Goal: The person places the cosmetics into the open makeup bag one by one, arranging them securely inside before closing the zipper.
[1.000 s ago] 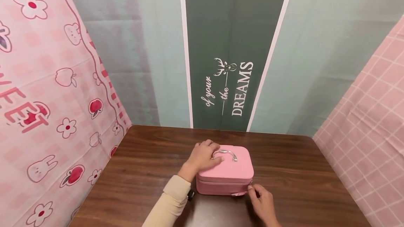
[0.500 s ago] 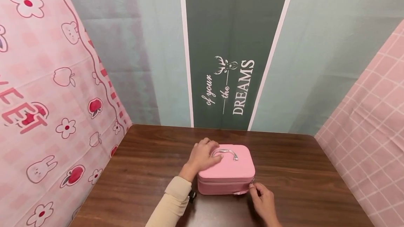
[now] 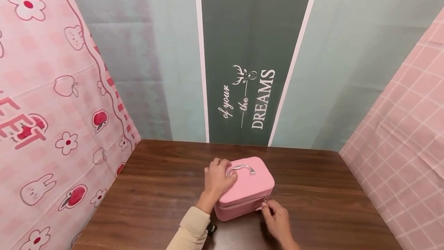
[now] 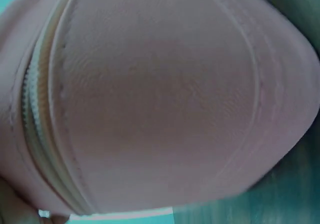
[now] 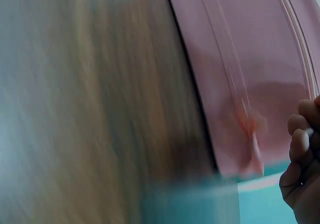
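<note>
A pink cosmetic case (image 3: 249,188) with a silver handle (image 3: 244,167) on its lid stands at an angle on the wooden table. My left hand (image 3: 216,180) grips the lid's left side, thumb on top beside the handle and fingers over the far edge. At the front right corner my right hand (image 3: 277,219) pinches the zipper pull (image 3: 265,199); its fingers partly hide the pull. A small pink bow (image 5: 250,129) hangs on the case's front in the right wrist view. Two rows of zipper teeth (image 4: 32,91) show in the left wrist view.
The brown wooden table (image 3: 166,180) reaches back to a green and grey-blue curtain (image 3: 256,30) with white lettering. Pink patterned cloth (image 3: 62,119) hangs at the left, and pink checked cloth (image 3: 402,126) at the right.
The case has turned counterclockwise, its right end swinging away and its left front corner coming nearer. Both hands have moved slightly left with it, the right still at the zipper pull.
</note>
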`<state>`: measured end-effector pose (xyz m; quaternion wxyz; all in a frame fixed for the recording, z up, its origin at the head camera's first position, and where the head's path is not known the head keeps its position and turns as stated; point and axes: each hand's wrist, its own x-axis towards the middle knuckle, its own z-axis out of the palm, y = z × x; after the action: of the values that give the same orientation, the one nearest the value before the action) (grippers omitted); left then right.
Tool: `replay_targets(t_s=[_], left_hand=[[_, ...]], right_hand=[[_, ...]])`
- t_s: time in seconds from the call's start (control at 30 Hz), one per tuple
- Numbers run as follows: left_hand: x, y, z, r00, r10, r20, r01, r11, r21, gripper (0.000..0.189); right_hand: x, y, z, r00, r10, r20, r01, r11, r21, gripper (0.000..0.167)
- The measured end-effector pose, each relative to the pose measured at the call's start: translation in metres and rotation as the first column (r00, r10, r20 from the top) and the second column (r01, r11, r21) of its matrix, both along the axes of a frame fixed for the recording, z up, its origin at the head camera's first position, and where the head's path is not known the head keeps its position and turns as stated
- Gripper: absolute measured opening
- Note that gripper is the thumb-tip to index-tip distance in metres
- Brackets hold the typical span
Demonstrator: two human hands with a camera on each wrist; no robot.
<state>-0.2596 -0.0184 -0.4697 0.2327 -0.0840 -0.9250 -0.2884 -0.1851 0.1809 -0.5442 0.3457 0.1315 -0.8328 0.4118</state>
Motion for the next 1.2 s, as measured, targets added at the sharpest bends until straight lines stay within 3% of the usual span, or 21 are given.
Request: replay_targets(t_s=[0.13, 0.27, 0.4, 0.57, 0.7, 0.83, 0.9, 1.0, 1.1, 1.2], left_hand=[[0.014, 0.008, -0.002, 0.987, 0.158, 0.008, -0.158, 0.986, 0.047, 0.028], [0.023, 0.014, -0.003, 0.967, 0.254, 0.034, -0.256, 0.962, 0.093, 0.032], [0.025, 0.015, -0.003, 0.958, 0.284, 0.035, -0.286, 0.953, 0.096, 0.033], [0.026, 0.014, -0.002, 0.961, 0.27, 0.062, -0.275, 0.957, 0.096, 0.037], [0.027, 0.009, 0.003, 0.978, 0.19, 0.089, -0.195, 0.979, 0.053, 0.043], [0.019, -0.001, 0.012, 0.997, 0.004, 0.08, -0.004, 1.0, 0.006, 0.041], [0.01, -0.006, 0.016, 0.993, -0.097, 0.06, 0.098, 0.995, -0.018, 0.037], [-0.003, -0.01, 0.017, 0.976, -0.214, 0.051, 0.217, 0.975, -0.053, 0.03], [-0.011, -0.011, 0.013, 0.963, -0.261, 0.064, 0.265, 0.962, -0.063, 0.022], [-0.016, -0.011, 0.01, 0.962, -0.264, 0.062, 0.267, 0.963, -0.042, 0.017]], right_hand=[[0.0, -0.018, -0.002, 0.997, 0.076, -0.029, -0.076, 0.997, 0.018, 0.039], [0.001, -0.025, -0.003, 0.997, 0.074, -0.026, -0.074, 0.997, -0.005, 0.041], [0.0, -0.025, -0.003, 0.998, 0.065, 0.003, -0.065, 0.998, -0.01, 0.042], [0.0, -0.024, -0.004, 0.998, 0.058, 0.038, -0.058, 0.998, -0.011, 0.041], [0.0, -0.022, -0.003, 0.996, 0.069, 0.05, -0.068, 0.998, -0.013, 0.041], [0.001, -0.018, -0.004, 0.995, 0.09, 0.049, -0.089, 0.996, -0.019, 0.041], [0.001, -0.017, -0.005, 0.994, 0.097, 0.05, -0.096, 0.995, -0.023, 0.041], [0.001, -0.016, -0.005, 0.993, 0.1, 0.058, -0.099, 0.995, -0.026, 0.041], [0.0, -0.016, -0.006, 0.993, 0.104, 0.058, -0.102, 0.994, -0.03, 0.041], [-0.002, -0.016, -0.005, 0.993, 0.102, 0.054, -0.1, 0.994, -0.036, 0.04]])
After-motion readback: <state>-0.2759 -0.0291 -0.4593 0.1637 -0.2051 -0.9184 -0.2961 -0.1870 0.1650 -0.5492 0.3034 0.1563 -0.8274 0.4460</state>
